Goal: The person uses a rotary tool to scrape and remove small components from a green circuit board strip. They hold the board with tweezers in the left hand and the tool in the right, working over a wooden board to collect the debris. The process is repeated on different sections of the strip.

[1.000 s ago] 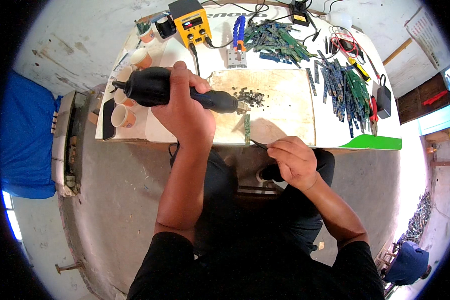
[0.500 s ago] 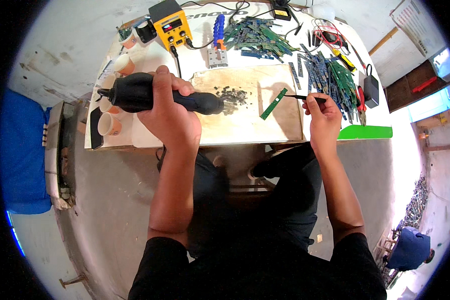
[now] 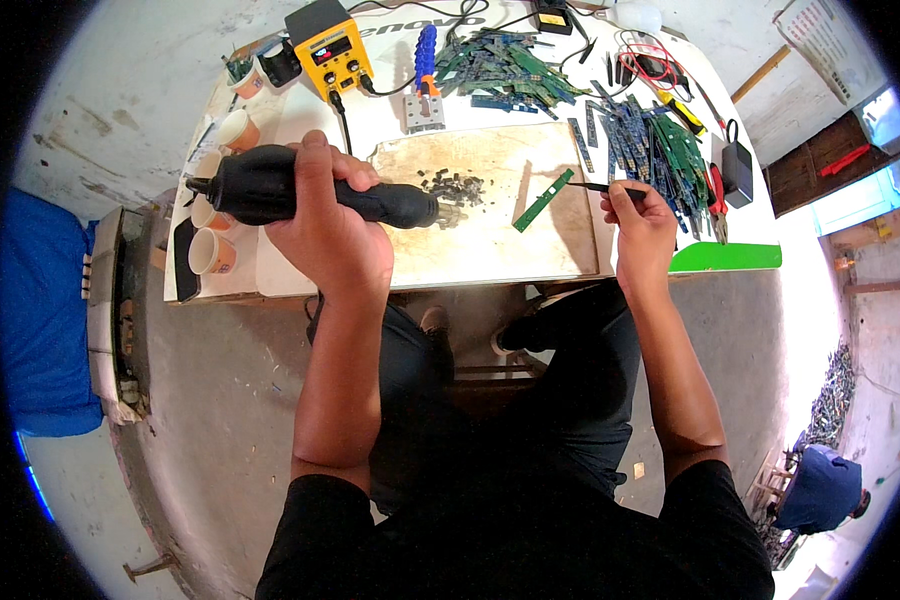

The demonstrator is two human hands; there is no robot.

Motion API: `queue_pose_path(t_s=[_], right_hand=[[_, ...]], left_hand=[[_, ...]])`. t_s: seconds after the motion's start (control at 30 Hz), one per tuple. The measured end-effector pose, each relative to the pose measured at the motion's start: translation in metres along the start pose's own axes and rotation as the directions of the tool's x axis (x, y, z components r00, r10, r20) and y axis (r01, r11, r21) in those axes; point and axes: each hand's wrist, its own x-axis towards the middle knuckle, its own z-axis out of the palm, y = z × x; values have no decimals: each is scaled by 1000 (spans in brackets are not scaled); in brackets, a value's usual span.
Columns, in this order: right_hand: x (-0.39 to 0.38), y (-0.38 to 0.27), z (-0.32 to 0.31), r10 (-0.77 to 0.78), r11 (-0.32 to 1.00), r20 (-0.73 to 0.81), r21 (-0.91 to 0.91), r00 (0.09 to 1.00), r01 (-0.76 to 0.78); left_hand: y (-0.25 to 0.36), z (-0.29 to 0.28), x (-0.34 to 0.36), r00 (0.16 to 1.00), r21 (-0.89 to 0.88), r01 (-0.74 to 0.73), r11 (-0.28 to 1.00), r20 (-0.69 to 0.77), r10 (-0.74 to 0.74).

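My left hand is closed around a black heat gun, whose metal nozzle points right over a worn wooden board. Beside the nozzle lies a small heap of dark chips. Between the fingers of my right hand is a pair of black tweezers. Their tips reach the upper end of a narrow green circuit board strip; whether they grip it or only touch it, I cannot tell.
Piles of circuit board strips fill the table's back and right. A yellow soldering station stands back left, near paper cups. Red-handled pliers and a black adapter are at the right. A person sits far right.
The whole view has shifted slightly, with the tabletop a little further left. Both hands keep nearly the same hold and place over the board.
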Motion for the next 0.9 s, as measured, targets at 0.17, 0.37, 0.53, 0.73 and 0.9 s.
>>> queue_pose_path(t_s=[0.17, 0.37, 0.53, 0.73, 0.9], right_hand=[[4, 1, 1, 20, 998, 11, 53, 1000, -20], [7, -8, 5, -49, 997, 44, 64, 998, 46], [-11, -32, 28, -221, 975, 153, 24, 963, 220], [-8, -33, 29, -147, 987, 166, -40, 975, 155], [56, -38, 38, -311, 910, 77, -262, 947, 320]], left_hand=[[0, 1, 0, 1000, 13, -14, 1000, 16, 14], [-2, 0, 1, 1000, 4, 0, 1000, 5, 0], [1, -1, 1, 1000, -26, 7, 1000, -8, -7], [3, 0, 2, 1000, -12, 17, 1000, -19, -18], [1, 1, 2, 1000, -10, 10, 1000, -28, -11]])
